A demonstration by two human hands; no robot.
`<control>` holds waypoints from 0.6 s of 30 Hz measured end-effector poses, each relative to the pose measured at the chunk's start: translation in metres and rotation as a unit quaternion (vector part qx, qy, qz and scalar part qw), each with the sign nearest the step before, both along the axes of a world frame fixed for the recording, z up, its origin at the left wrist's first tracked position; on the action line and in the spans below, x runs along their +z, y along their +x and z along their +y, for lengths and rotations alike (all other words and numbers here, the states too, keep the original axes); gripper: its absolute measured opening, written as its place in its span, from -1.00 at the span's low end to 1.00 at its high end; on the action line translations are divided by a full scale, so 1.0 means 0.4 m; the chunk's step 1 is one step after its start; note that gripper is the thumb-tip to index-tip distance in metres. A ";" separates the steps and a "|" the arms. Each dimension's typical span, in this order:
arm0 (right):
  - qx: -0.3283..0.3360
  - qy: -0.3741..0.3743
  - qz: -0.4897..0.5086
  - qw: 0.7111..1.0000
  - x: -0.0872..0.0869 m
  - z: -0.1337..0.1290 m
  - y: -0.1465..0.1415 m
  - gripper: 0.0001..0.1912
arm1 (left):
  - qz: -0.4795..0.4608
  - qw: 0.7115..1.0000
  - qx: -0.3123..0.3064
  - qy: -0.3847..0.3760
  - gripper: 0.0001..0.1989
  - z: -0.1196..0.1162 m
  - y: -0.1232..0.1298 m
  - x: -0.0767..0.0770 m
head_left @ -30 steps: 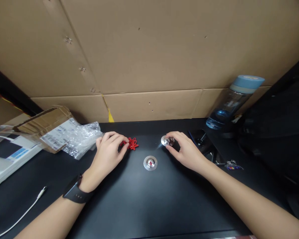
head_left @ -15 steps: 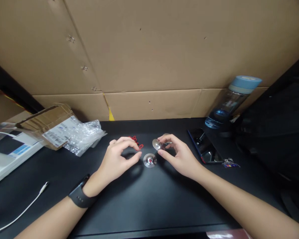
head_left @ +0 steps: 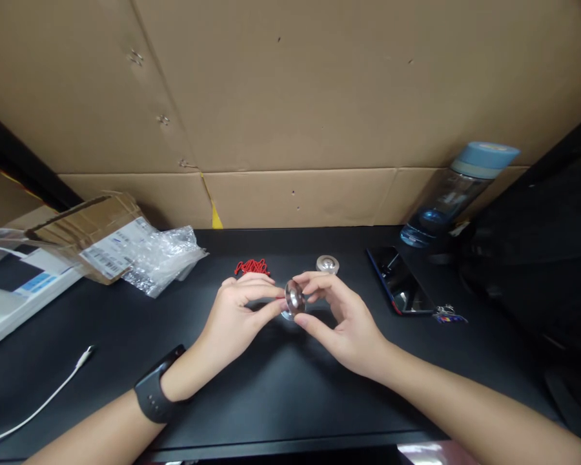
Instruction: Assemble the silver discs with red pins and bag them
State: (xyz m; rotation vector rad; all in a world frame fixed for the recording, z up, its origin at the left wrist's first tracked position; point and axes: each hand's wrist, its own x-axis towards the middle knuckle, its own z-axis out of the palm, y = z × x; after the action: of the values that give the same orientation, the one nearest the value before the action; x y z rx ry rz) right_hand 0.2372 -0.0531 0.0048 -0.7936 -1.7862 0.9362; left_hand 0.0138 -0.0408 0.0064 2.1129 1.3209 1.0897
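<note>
A small shiny finger cymbal (head_left: 295, 298) with a domed middle is held on edge above the table. My right hand (head_left: 341, 316) grips its rim between thumb and fingers. From the other side, my left hand (head_left: 244, 313) is closed, thumb and fingertips pinching at the cymbal's left face; a speck of red shows at those fingertips. Just below, a second cymbal (head_left: 287, 316) on the table is mostly hidden. A third cymbal (head_left: 328, 264) lies flat behind my right hand. Beyond my left fingers sits a heap of red cord (head_left: 252, 266).
On the right are a phone (head_left: 401, 281) with a keychain (head_left: 449, 314), a water bottle (head_left: 450, 200) and a black bag (head_left: 532, 258). To the left lie an opened cardboard box (head_left: 94, 236), bubble wrap (head_left: 167, 258) and a white cable (head_left: 43, 403). A cardboard wall (head_left: 295, 97) rises behind.
My right hand has brought the cymbal left, and my left fingers have closed in and met it. The third cymbal and more of the red cord have come into view.
</note>
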 end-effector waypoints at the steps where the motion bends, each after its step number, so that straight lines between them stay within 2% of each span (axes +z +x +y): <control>1: 0.003 0.006 0.001 1.000 -0.001 -0.002 -0.002 -0.74 | -0.005 1.000 -0.006 -0.001 -0.85 -0.003 0.002 -0.001; 5: 0.006 0.029 -0.006 1.000 -0.002 -0.004 -0.002 -0.74 | -0.004 1.000 -0.030 0.006 -0.88 -0.013 0.010 0.005; 10: 0.019 0.039 -0.013 0.999 -0.001 -0.003 0.000 -0.69 | 0.032 0.999 -0.027 0.030 -0.88 -0.021 0.014 0.022; 18: 0.024 0.019 -0.008 1.000 -0.003 -0.001 0.001 -0.68 | 0.075 0.986 0.030 0.145 -0.89 -0.033 0.015 0.019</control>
State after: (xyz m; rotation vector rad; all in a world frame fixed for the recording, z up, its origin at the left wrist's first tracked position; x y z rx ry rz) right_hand 0.2377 -0.0537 0.0035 -0.7400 -1.8392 0.9263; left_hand 0.0199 -0.0540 0.0142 2.4223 1.3713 1.2332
